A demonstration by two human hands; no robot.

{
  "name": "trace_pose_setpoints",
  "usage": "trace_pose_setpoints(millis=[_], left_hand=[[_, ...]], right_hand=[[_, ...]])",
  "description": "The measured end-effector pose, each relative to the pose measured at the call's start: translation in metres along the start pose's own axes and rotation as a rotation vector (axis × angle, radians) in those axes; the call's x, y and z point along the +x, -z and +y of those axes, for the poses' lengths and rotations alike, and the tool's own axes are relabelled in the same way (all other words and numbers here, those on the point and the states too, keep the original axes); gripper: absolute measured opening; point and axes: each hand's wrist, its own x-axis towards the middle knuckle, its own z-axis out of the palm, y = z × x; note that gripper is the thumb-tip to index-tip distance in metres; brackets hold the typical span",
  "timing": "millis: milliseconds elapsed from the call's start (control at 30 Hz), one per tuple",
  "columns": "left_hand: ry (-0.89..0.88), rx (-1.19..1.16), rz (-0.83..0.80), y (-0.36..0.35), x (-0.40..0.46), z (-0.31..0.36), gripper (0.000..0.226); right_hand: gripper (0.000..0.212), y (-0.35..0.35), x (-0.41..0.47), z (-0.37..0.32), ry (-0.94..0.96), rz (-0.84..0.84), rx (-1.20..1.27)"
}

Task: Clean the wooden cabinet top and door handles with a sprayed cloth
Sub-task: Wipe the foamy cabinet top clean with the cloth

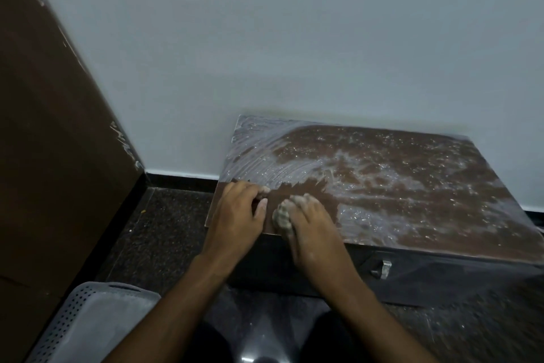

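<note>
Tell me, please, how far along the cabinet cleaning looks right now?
Early. A near-left patch of the cabinet top looks wiped. The right hand presses a balled cloth there; the left hand rests beside it. White residue covers the rest, and the door handle looks untouched.

Both forearms are seen bare, with no sleeves, watch or rings worn. The right hand [306, 227] is dusted with whitish residue near the cabinet top [412, 186]; the left hand [238, 215] is less marked.
</note>
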Motion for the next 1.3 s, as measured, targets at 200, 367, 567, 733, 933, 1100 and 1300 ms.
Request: trace_pose_setpoints(millis=[200,367,567,733,933,1100,1300], left_hand=[[-0.038,0.011,-0.036,0.000,-0.003,-0.002,0.019],[-0.023,-0.043,-0.047,-0.007,0.000,0.001,0.007],[0.021,-0.072,-0.057,-0.007,0.002,-0.001,0.012],[0.151,-0.266,-0.094,-0.001,0.010,-0.010,0.024],[0.212,-0.283,-0.114,-0.001,0.010,-0.011,0.029],[0.214,-0.148,-0.095,-0.003,0.018,0.009,0.018],[0.105,-0.049,-0.049,-0.015,0.014,0.017,0.016]], right_hand=[[0.044,0.017,0.028,0.042,-0.182,0.067,-0.006],[0.042,0.002,-0.004,0.007,-0.024,0.031,0.016],[0.039,0.017,0.033,0.043,-0.142,0.082,-0.003],[0.042,0.013,0.025,0.027,-0.066,0.021,0.011],[0.037,0.020,0.024,0.045,-0.030,0.055,0.129],[0.038,0.016,0.037,0.038,-0.122,0.091,0.089],[0.048,0.015,0.019,0.043,-0.004,0.055,0.131]])
